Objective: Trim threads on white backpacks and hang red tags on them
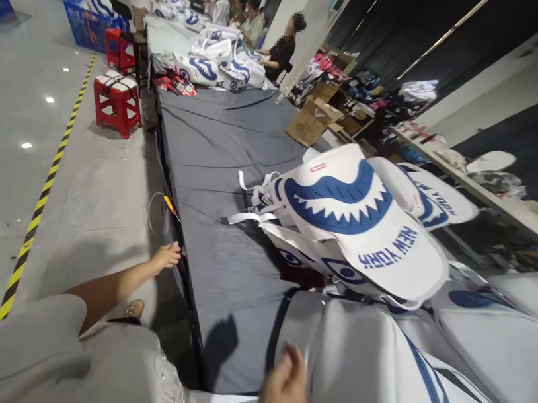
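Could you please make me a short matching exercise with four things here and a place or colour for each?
Things:
1. Left hand
2. Right hand
3. Nearer stool
4. Floor tape

Places or colours:
A. Yellow and black
B. Near the closest white bag
C. Red
D. By the edge of the table

Pairs: 1-D, 2-B, 3-C, 4-A

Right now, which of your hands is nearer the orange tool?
Left. The left hand is just below the orange tool in the picture; the right hand is farther off, by a white bag.
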Available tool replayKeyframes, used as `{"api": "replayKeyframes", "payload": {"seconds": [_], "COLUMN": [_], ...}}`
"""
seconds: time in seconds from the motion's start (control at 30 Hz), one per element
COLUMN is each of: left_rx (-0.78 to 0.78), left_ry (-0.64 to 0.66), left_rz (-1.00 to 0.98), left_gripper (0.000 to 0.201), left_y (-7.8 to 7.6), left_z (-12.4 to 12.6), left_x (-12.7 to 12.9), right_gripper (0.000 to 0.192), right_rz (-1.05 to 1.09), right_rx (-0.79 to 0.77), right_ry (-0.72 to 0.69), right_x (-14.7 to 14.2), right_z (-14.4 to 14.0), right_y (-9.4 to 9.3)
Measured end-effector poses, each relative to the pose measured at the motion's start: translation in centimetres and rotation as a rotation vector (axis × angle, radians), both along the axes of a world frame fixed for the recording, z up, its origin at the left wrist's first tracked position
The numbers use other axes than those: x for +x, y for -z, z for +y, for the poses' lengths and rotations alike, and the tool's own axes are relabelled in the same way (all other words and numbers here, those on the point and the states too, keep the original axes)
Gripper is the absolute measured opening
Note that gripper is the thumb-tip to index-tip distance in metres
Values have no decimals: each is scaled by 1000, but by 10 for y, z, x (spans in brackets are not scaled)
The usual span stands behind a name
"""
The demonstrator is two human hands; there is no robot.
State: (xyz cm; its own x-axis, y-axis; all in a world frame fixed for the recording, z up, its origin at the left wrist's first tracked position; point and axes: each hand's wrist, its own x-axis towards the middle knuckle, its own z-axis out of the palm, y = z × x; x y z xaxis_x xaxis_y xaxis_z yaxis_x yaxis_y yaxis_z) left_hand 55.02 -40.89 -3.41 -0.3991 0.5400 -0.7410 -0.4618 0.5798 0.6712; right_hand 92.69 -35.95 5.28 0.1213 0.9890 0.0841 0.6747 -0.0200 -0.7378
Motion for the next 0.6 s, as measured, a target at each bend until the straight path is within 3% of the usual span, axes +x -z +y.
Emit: {"api": "replayKeyframes", "payload": {"seconds": [0.1, 0.2, 0.3, 0.4, 0.5, 0.6], "left_rx": [-13, -67, -165, -299, -427, -538], "left_ry": [-61, -132, -234, -343, -420, -480], "left_rz": [44, 92, 144, 187, 229, 264], "left_gripper": [69, 74, 74, 73, 71, 70], "left_y": [3, 8, 20, 27, 19, 1], "left_z": [-34, -82, -135, -185, -222, -243], "left_x": [-55, -94, -111, -107, -88, -66], "right_gripper": [55, 41, 38, 39, 39, 44], "right_rz": [-145, -590, -815, -933, -1007, -1067], "right_rx": [71, 122, 92, 72, 70, 39], "right_ry": [-510, -828, -913, -936, -936, -859], "right_x": [-124, -216, -270, -313, -358, -392], "right_z": [34, 75, 124, 181, 246, 316], "right_y": [16, 24, 29, 38, 44, 43]}}
